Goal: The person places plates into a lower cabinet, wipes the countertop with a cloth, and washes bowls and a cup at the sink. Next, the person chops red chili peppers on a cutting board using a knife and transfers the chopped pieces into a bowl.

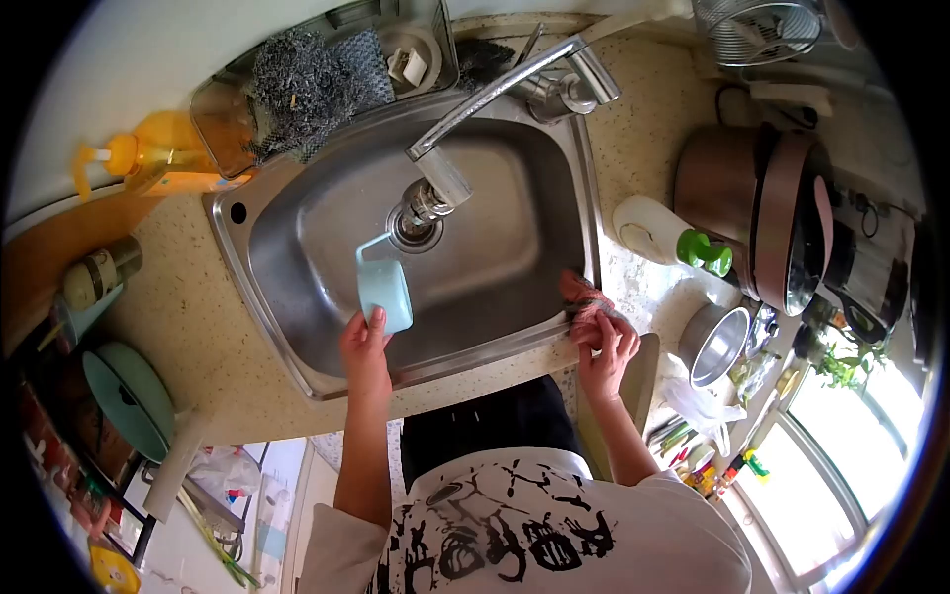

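My left hand (366, 346) is closed on a light blue cup-like container (384, 294) with a thin handle, held over the left part of the steel sink (485, 238). At the sink's right front corner, my right hand (604, 351) has its fingers closed on a reddish-brown cloth (586, 297), which lies over the rim. The chrome faucet (495, 94) reaches over the sink, its spout above the drain.
Behind the sink stands a rack (223, 124) with steel wool. An orange soap bottle (163, 148) is at the left. To the right are a white bottle with a green cap (653, 230), a metal bowl (714, 345) and brown pots (717, 188).
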The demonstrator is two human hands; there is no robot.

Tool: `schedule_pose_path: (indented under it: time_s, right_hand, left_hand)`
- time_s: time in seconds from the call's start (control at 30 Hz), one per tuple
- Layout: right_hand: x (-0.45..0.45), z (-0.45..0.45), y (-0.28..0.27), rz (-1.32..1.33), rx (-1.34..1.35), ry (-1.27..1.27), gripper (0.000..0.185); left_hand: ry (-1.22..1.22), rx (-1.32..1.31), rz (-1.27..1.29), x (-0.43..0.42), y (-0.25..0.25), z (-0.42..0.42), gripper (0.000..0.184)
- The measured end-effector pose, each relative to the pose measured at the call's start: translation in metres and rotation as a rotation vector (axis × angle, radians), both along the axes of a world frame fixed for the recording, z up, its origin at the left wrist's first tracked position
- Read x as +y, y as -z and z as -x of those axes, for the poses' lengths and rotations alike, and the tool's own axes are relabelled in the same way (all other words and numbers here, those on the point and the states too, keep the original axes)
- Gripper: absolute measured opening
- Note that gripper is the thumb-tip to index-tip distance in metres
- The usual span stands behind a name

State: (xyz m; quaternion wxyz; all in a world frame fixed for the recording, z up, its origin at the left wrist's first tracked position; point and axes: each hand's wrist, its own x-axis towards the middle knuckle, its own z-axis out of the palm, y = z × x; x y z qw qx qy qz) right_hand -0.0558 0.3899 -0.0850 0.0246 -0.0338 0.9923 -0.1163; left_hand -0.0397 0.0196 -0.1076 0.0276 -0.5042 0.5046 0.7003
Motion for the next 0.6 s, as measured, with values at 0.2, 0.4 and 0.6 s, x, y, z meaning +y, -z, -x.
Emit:
schedule_pose_path:
  time_s: [0.2,0.4,0.6]
  right_hand:
    - [0.019,0.031,-0.017,0.314,0.093,0.117,0.024]
    - [0.077,0.057,0.012,0.253,0.221,0.363,0.036]
    - [0.019,0.086,0.044,0.036,0.047,0.319,0.075]
  left_hand:
    - [0.015,0.083,-0.021,0.002,-0.021,-0.014,0.028]
    - [-0.063,0.073,-0.013,0.01,-0.042,-0.01,0.028]
    - [-0.038,0.075,0.017,0.02,-0.041,-0.014,0.03]
